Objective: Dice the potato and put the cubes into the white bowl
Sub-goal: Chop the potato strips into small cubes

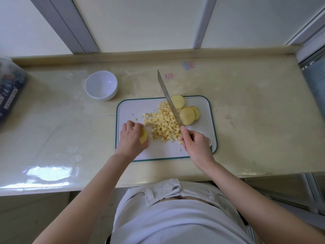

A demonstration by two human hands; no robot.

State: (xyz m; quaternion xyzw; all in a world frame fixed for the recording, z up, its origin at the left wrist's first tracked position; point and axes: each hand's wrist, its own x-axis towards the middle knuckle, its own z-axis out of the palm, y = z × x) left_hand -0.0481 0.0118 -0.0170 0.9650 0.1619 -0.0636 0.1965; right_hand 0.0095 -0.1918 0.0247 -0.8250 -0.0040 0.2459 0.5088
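The left hand (132,138) was down on the cutting board (126,106) near its left edge, fingers curled round a chunk of potato (144,136) and holding it against the board. Across from it, the right hand (196,144) was clamped round the handle of the knife (168,95), thumb laid up toward the base of the blade, the handle itself buried in the fist. The blade ran away from the person, out past the board's far edge and over the counter (246,111). Whether its edge touched the board could not be told.

Between the two hands lay the potato cubes (163,124), a loose pile across the middle of the board, with a few strays toward its left and near edges. Just right of the blade, by the board's far right corner, sat three round potato slices (178,101), two of them overlapped.

The board lay toward the counter's near edge. The white bowl (101,85) stood upright on the counter beyond the board's far left corner, apart from it. At the counter's left edge sat a dark printed box (10,90), too blurred to read.
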